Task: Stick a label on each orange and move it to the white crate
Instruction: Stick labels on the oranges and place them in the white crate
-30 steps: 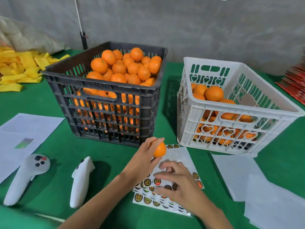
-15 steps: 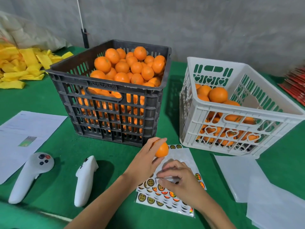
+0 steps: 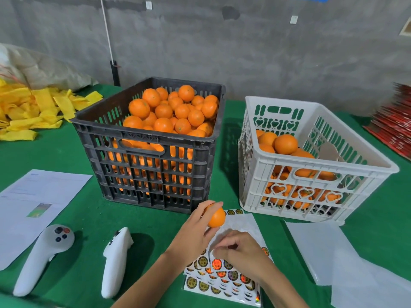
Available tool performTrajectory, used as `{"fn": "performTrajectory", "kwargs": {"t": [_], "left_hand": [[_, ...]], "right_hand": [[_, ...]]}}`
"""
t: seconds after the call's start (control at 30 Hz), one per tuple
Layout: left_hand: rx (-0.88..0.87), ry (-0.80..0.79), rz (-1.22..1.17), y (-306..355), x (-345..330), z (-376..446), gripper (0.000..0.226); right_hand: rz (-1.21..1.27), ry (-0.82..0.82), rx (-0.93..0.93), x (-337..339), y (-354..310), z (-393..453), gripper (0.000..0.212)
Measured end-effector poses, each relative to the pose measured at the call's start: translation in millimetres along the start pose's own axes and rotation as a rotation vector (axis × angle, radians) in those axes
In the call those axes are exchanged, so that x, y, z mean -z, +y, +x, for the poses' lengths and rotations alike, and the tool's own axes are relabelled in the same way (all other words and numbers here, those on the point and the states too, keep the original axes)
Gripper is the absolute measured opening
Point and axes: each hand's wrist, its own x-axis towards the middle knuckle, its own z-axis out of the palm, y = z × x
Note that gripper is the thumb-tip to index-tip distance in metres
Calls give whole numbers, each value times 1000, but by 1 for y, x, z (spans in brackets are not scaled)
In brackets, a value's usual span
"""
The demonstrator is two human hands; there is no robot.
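A green table (image 3: 77, 221) carries everything; at far centre stands a black crate (image 3: 155, 174) heaped with oranges, and to its right a white crate (image 3: 311, 196) partly filled; a printed paper (image 3: 33, 203) lies at left, with two white controllers (image 3: 42, 256) near it; blank backing sheets (image 3: 322, 252) lie at right; the sticker sheet (image 3: 222, 278) lies near centre; the right hand (image 3: 240, 254) pinches at it, fingers curled together; the left hand (image 3: 195, 232) grips one orange (image 3: 216, 217), fingers clamped round it, just above the sheet's far end

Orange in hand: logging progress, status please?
Left hand grips orange. Right hand pinching at sticker sheet. No label visible on it. White crate unobstructed.
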Motion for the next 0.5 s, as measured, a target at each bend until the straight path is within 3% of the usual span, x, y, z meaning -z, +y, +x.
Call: {"fn": "performTrajectory", "kwargs": {"t": [0.13,0.27,0.4,0.5], "left_hand": [[13,-23,7,1,1,0,61],[48,-41,-9,3,3,3,66],[22,-47,-63,17,8,8,68],[-39,14,-76,35,16,19,71]], "right_hand": [[198,136,-70,5,-2,-4,9],[314,501,-73,15,2,0,16],[122,785,144,11,-20,7,15],[26,823,316,12,-33,7,17]]}}
